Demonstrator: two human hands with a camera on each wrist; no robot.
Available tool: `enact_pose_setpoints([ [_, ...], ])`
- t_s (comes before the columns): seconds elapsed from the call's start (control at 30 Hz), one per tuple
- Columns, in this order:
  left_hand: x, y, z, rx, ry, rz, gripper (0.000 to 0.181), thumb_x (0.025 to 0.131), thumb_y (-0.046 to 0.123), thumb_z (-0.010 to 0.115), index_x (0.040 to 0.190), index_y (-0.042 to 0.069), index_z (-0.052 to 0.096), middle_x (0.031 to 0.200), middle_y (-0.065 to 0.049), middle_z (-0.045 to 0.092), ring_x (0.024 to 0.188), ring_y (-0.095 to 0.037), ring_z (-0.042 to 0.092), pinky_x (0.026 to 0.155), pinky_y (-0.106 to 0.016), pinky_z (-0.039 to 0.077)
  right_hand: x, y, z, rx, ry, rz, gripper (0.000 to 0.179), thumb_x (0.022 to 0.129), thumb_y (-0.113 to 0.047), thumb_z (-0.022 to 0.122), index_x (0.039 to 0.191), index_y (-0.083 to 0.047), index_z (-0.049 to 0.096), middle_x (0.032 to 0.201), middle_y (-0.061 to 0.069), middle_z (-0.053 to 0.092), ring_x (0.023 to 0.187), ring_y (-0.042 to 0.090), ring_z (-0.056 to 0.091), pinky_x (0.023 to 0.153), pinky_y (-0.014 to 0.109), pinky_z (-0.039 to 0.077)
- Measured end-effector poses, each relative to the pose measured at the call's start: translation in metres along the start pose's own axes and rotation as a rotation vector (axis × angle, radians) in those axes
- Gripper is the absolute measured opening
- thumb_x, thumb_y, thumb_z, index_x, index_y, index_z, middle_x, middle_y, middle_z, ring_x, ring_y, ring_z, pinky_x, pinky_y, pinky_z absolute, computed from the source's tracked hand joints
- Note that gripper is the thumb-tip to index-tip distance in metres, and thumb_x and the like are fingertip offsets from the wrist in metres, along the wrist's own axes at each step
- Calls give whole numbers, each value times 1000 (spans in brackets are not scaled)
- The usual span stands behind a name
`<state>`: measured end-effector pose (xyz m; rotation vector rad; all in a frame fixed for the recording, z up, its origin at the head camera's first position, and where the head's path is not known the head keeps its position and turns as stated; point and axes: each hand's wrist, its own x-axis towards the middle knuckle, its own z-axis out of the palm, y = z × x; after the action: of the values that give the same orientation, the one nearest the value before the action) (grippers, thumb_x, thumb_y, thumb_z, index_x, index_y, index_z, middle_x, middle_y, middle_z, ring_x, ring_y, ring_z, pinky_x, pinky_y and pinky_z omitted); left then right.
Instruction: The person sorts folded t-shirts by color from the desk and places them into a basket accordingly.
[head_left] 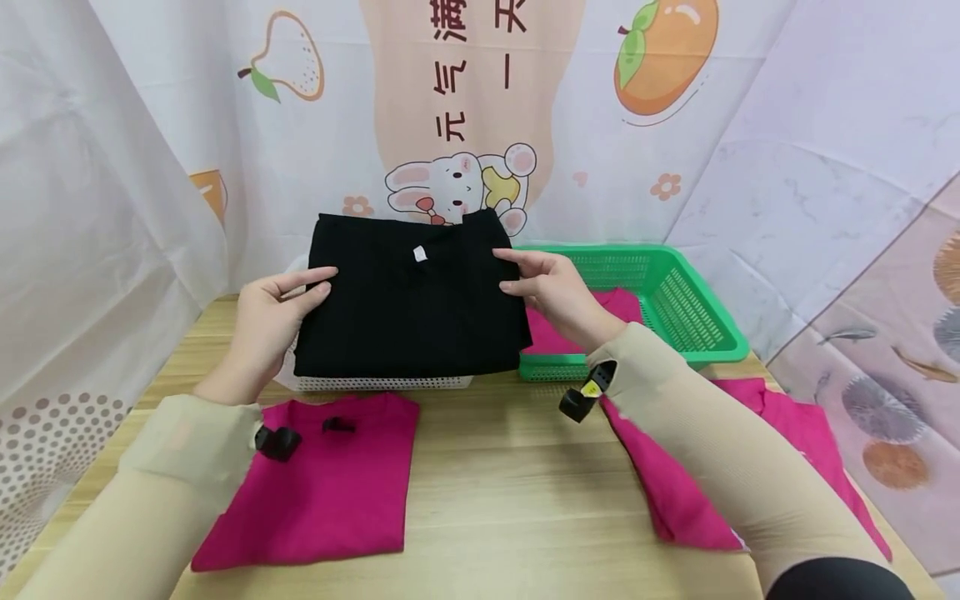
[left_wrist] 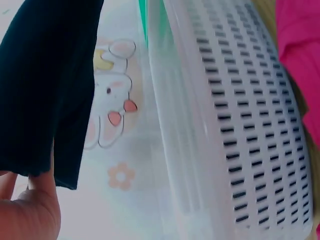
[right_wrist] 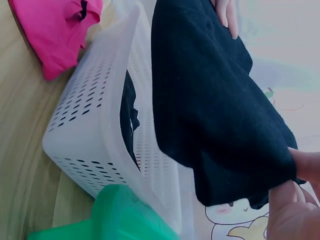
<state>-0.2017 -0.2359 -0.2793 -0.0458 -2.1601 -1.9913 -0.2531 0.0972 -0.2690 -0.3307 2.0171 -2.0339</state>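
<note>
A folded black T-shirt (head_left: 405, 308) with a small white tag hangs in the air between my two hands. My left hand (head_left: 273, 312) pinches its left edge between thumb and fingers. On the opposite edge my right hand (head_left: 551, 287) pinches it the same way. Behind and below the shirt stands a white perforated basket (left_wrist: 250, 125), mostly covered by it in the head view. The right wrist view shows the shirt above the basket's opening, where black cloth (right_wrist: 128, 120) lies inside.
A green basket (head_left: 693, 308) stands at the back right with a pink garment (head_left: 555, 335) in it. One folded pink shirt (head_left: 337, 492) lies at the front left of the wooden table (head_left: 510, 500). Another pink garment (head_left: 671, 492) lies at right, partly under my right sleeve.
</note>
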Motion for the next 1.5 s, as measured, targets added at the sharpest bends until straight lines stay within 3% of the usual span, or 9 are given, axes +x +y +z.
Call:
enact_pose_setpoints([
  [0.23, 20, -4, -1, 235, 116, 42, 27, 93, 14, 69, 119, 7, 73, 85, 23, 68, 68, 5, 67, 63, -13, 54, 24, 6, 6, 113, 52, -6, 53, 95, 6, 54, 145, -13, 52, 155, 2, 44, 134, 17, 52, 102, 33, 50],
  [0.3, 24, -6, -1, 324, 152, 47, 28, 93, 16, 69, 119, 6, 73, 85, 20, 69, 66, 8, 64, 62, -12, 52, 30, 9, 8, 114, 82, -1, 52, 95, 6, 55, 143, -13, 54, 154, 2, 45, 114, 13, 62, 87, 23, 53],
  [0.5, 35, -17, -4, 560, 209, 52, 26, 95, 18, 67, 117, 7, 74, 116, -10, 70, 73, 4, 51, 60, -11, 42, 47, 24, 18, 128, 164, 28, 50, 93, 7, 59, 137, -15, 61, 150, 2, 50, 58, 7, 36, 58, 17, 36],
  [0.67, 40, -25, -7, 638, 219, 14, 25, 96, 16, 65, 118, 8, 73, 122, -18, 68, 78, -1, 47, 63, -14, 40, 58, 37, 26, 120, 176, 47, 48, 93, 6, 60, 136, -16, 62, 143, 5, 57, 74, 9, 57, 73, 20, 49],
  [0.8, 42, -33, -10, 649, 234, -22, 26, 96, 14, 64, 119, 8, 73, 126, -18, 67, 93, -9, 55, 71, -16, 40, 62, 46, 32, 98, 175, 35, 47, 92, 5, 61, 135, -16, 63, 139, 0, 58, 55, 8, 39, 61, 19, 39],
  [0.97, 44, -45, -12, 655, 239, -72, 27, 97, 15, 62, 121, 10, 72, 128, -18, 66, 117, -28, 56, 86, -29, 43, 63, 54, 37, 68, 189, 49, 46, 92, 5, 60, 133, -16, 65, 103, -7, 62, 47, 8, 27, 54, 19, 31],
  [1.17, 45, -53, -12, 672, 243, -83, 28, 98, 11, 59, 122, 7, 71, 126, -21, 66, 129, -33, 53, 106, -45, 42, 64, 63, 44, 41, 185, 47, 47, 93, 7, 58, 135, -12, 62, 138, 1, 58, 45, 6, 22, 50, 18, 27],
  [1.37, 45, -57, -15, 698, 237, -90, 27, 98, 10, 58, 121, 5, 71, 127, -21, 65, 130, -34, 53, 107, -47, 42, 65, 70, 52, -2, 207, 38, 45, 93, 7, 57, 134, -11, 63, 93, 0, 59, 47, 8, 25, 53, 18, 30],
  [1.5, 45, -60, -19, 696, 236, -99, 27, 98, 9, 58, 121, 4, 71, 126, -22, 66, 130, -33, 53, 106, -47, 42, 66, 74, 55, -78, 225, 16, 42, 93, 5, 57, 131, -10, 65, 104, 2, 64, 64, 7, 44, 62, 17, 40],
])
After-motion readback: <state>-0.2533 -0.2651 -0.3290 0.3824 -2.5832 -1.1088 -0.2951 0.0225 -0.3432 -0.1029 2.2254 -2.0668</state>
